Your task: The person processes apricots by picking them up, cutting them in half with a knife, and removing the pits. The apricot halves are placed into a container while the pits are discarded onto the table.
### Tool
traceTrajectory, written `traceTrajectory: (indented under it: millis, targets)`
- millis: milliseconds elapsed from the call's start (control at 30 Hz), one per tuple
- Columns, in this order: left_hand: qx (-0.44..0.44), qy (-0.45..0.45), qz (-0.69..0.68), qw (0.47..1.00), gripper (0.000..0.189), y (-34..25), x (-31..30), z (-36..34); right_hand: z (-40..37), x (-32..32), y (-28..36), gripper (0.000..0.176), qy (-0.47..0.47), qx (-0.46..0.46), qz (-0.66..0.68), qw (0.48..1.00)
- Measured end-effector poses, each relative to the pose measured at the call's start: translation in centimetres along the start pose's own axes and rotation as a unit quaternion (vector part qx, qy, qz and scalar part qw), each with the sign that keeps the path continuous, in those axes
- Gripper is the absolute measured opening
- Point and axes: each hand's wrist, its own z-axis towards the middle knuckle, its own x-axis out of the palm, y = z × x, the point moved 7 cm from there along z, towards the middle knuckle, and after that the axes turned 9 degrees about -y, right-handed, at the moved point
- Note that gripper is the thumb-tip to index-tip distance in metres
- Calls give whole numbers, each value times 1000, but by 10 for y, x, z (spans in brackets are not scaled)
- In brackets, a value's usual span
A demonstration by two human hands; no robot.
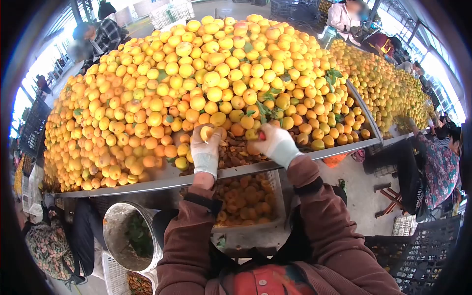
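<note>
My left hand [205,151], in a white glove, is closed round an apricot [207,133] at the near edge of a big heap of apricots [211,78]. To its right, my right hand [276,145], also gloved, has its fingers pressed together. A small red piece [262,135] shows at its fingertips, too little of it to name. Yellow-green fruit lies right beside those fingertips. Between the hands, brown apricot scraps [236,156] lie on the metal table [246,168].
Under the table edge stands a crate of opened apricots [281,196]. A white bucket [109,231] with green leaves is at lower left, a black crate [418,255] at lower right. Co-workers sit on both sides and behind the heap; another apricot heap [378,78] lies to the right.
</note>
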Motion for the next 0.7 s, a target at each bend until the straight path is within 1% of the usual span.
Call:
traceTrajectory:
  millis: [33, 67, 100, 133, 167, 200, 233, 267, 300, 333, 367, 400, 433, 467, 500, 533, 567, 600, 633, 667, 700]
  targets:
    - [0, 2, -2, 1000, 25, -5, 2, -2, -5, 11, -3, 47, 38, -4, -39, 999]
    - [-39, 13, -12, 999, 25, -6, 5, -6, -10, 23, -8, 51, 22, -10, -46, 999]
    - [-76, 25, -20, 997, 25, -5, 7, -8, -12, 32, -14, 55, 25, -23, -23, 999]
    - [37, 40, 31, 998, 22, -7, 5, -3, -11, 33, -17, 55, 12, -21, -23, 999]
    - [40, 42, 32, 998, 22, 5, 0, 1, -10, 34, -20, 55, 0, -20, -22, 1000]
    - [49, 62, 63, 995, 20, 8, -1, 1, -9, 29, -16, 55, -4, -19, -19, 1000]
    - [57, 81, 94, 991, 18, -15, 7, -7, -9, 18, -16, 53, -13, 37, 49, 998]
    - [-78, 117, 105, 984, 21, -20, 8, -24, -9, 11, -20, 51, -19, 94, 116, 989]
    - [-77, 120, 106, 984, 21, -34, 7, -32, -8, 6, -21, 51, -22, 96, 117, 988]
    - [-40, 206, 173, 962, 27, -43, 15, -43, -7, 2, -24, 49, -39, 119, 204, 971]
    - [-3, 289, 238, 927, 33, -46, 22, -55, -7, -1, -26, 48, -54, 140, 289, 945]
    - [37, 325, 262, 908, 39, -48, 27, -66, -13, -6, -17, 49, -42, 141, 378, 914]
    - [76, 360, 284, 885, 45, -49, 33, -79, -16, -10, -12, 49, -44, 143, 378, 914]
    - [116, 348, 309, 877, 50, -44, 33, -85, -20, -10, -9, 49, -32, 154, 340, 927]
    - [114, 348, 310, 877, 50, -35, 36, -87, -23, -6, -6, 49, -18, 164, 300, 940]
    - [92, 297, 272, 911, 53, -30, 34, -84, -24, 4, -7, 46, -34, 140, 279, 949]
    - [72, 243, 232, 939, 57, -28, 29, -79, -28, 16, -10, 46, -29, 137, 280, 950]
    - [41, 248, 167, 953, 54, -28, 29, -76, -32, 24, -5, 44, -19, 114, 355, 928]
    - [44, 245, 167, 954, 54, -31, 27, -74, -34, 29, 0, 43, -11, 90, 427, 900]
    - [-78, 238, 29, 968, 51, -26, 27, -72, -34, 33, -3, 42, 0, 95, 443, 892]
    - [-197, 225, -110, 948, 49, -22, 29, -72, -35, 20, 4, 42, -1, 90, 442, 893]
